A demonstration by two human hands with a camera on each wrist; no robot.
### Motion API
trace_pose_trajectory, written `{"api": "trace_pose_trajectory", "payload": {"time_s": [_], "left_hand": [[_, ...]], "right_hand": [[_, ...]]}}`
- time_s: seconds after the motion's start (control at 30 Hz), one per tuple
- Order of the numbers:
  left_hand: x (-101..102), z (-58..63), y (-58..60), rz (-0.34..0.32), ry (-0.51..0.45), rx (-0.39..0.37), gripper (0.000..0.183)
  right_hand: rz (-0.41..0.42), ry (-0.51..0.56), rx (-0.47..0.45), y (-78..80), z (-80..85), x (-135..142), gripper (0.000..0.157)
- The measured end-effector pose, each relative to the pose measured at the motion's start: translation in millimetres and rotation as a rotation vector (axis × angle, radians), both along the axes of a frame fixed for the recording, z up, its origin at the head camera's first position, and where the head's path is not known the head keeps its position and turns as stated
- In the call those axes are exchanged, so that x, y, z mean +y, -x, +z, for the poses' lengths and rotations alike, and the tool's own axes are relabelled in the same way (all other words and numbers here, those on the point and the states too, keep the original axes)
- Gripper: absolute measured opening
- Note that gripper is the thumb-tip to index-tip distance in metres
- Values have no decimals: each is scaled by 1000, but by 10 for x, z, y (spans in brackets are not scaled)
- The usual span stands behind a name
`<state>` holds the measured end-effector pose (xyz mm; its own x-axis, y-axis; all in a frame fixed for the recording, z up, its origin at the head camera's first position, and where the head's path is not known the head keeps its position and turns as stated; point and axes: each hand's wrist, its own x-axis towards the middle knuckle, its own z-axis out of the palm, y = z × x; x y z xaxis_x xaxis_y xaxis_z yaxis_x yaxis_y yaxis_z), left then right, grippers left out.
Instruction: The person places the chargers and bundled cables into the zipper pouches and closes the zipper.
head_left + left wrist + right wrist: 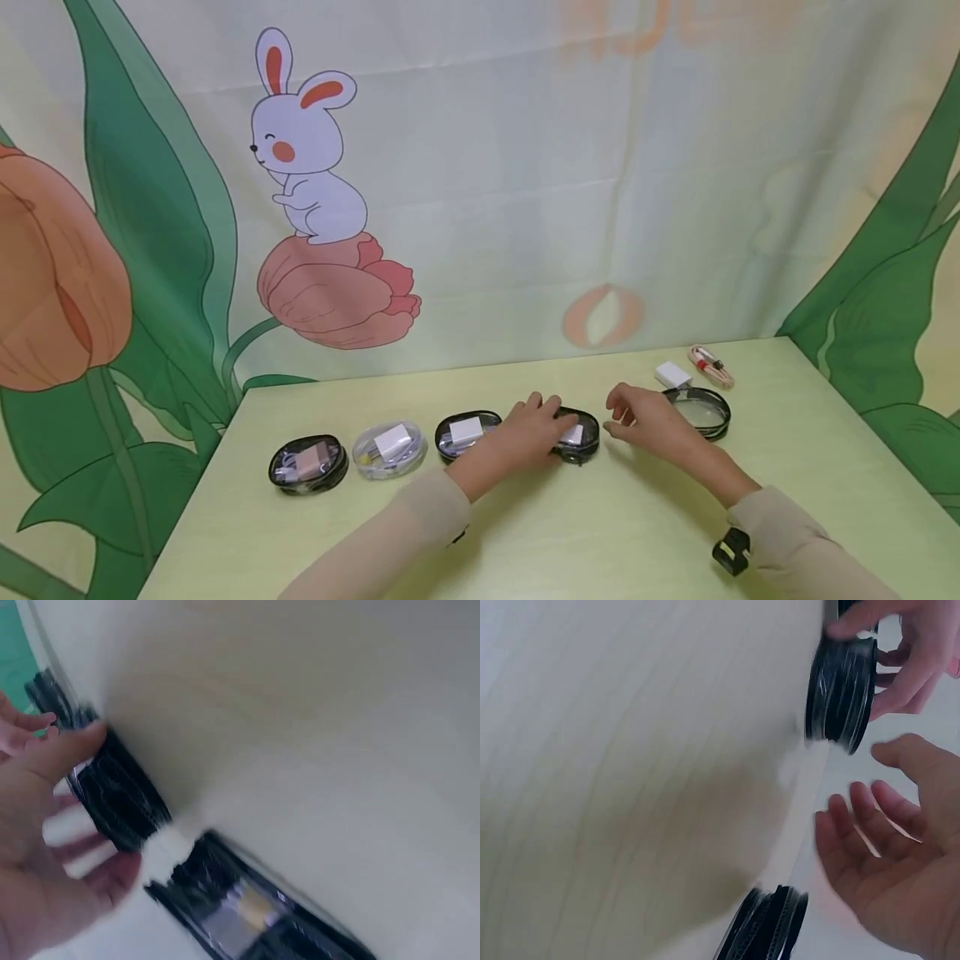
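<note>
My left hand [528, 433] grips a small oval clear pouch with black trim [590, 444], which has a white charger block inside. In the left wrist view, the thumb and fingers lie on opposite sides of that pouch [124, 799]. The right hand [647, 421] hovers just to the right of it, fingers loosely bent and holding nothing. A gap shows between the right fingers and the gripped pouch [840, 694] in the right wrist view. Close behind the right hand is another black-trimmed clear pouch [718, 432] with no charger visible in it.
Left of the hands stand a black-trimmed pouch [447, 454], a white-trimmed pouch [418, 458] and another black-trimmed one [330, 479], each with a charger block and cable. A white charger block [672, 375] and bundled pink cable [708, 367] lie at the back right, near the curtain [480, 208].
</note>
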<state>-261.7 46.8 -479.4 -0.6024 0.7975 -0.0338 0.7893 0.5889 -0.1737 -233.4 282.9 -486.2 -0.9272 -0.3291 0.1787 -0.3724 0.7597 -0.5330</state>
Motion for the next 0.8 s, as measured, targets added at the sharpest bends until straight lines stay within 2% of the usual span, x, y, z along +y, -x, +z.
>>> {"api": "trace_pose_trajectory", "payload": {"time_s": [0.13, 0.2, 0.27, 0.37, 0.47, 0.63, 0.8], "left_hand": [[82, -38, -60, 187, -5, 65, 61], [114, -60, -66, 245, -14, 59, 61], [141, -78, -58, 268, -21, 48, 61], [154, -106, -38, 264, -43, 18, 60], [152, -130, -22, 228, -74, -24, 60], [123, -177, -29, 187, -83, -60, 64], [77, -204, -60, 192, -51, -125, 75]], "right_hand": [[-8, -55, -57, -45, -25, -87, 20], [-23, -76, -98, -61, -49, -153, 20], [-64, -106, -124, -66, -86, -225, 20], [-148, -154, -125, -59, -133, -335, 22], [-203, -176, -112, -59, -171, -422, 23], [-171, -158, -64, -80, -172, -494, 26], [-170, -225, -26, -102, -145, -508, 28]]}}
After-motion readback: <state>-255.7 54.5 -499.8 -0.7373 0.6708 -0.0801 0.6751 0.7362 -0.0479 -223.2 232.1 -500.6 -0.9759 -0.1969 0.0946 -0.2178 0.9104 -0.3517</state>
